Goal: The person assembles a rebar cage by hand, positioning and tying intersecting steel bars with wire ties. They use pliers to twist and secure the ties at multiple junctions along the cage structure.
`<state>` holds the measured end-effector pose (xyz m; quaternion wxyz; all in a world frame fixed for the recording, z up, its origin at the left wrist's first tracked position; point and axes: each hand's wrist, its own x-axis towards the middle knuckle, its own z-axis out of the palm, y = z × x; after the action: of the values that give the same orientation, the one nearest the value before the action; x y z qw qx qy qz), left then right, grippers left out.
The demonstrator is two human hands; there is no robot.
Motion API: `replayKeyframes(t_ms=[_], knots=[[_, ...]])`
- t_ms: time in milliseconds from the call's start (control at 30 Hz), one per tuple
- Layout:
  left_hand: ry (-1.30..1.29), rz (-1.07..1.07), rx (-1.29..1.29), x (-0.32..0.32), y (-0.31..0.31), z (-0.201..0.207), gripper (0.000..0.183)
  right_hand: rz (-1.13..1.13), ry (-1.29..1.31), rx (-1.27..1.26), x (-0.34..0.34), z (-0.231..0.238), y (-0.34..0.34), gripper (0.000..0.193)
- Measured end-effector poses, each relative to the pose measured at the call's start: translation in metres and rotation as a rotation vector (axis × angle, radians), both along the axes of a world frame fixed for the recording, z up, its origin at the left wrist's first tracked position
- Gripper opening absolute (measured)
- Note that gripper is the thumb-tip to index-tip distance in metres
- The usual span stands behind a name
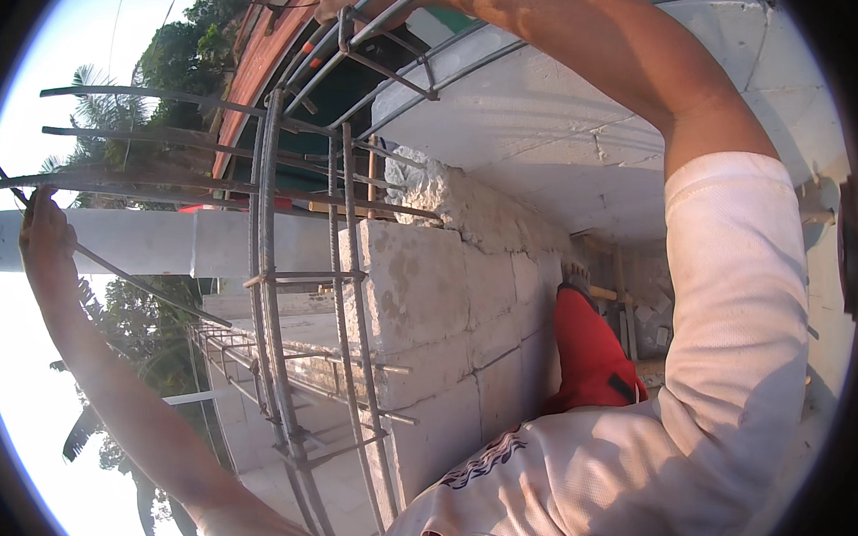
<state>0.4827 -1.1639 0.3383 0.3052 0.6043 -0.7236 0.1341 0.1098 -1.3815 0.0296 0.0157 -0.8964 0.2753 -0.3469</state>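
Note:
At the far left, my left hand (46, 230) is raised with its fingers closed round a thin dark steel rod (151, 282), beside the free ends of several horizontal rebars (114, 181). At the top, my right hand (368, 4) reaches behind the bars of a rebar cage (345, 35). Its fingers look bent together, and a thin dark strip (283, 7) sticks out beside them. Bars partly cover this hand, so what it holds is unclear. Between my arms stand upright rebars (268, 217) with tied stirrups, next to the end of a pale block wall (415, 278).
The wall's upper part has a rough, broken mortar edge (417, 183). Another rebar cage (252, 354) runs beyond the uprights. Lower down, my leg in red trousers (588, 347) is by the wall. A grey pipe-like beam (116, 241), a reddish roof (243, 76) and trees lie behind.

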Motion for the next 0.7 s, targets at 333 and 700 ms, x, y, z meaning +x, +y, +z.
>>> replayKeyframes(t_ms=[333, 700], knots=[[-0.580, -0.014, -0.031, -0.004, 0.009, 0.000, 0.027, -0.088, -0.005, -0.032, -0.002, 0.005, 0.003, 0.020], [0.001, 0.163, -0.024, -0.015, -0.005, -0.009, 0.025, -0.737, 0.334, 0.050, -0.034, -0.012, 0.091, 0.019]])
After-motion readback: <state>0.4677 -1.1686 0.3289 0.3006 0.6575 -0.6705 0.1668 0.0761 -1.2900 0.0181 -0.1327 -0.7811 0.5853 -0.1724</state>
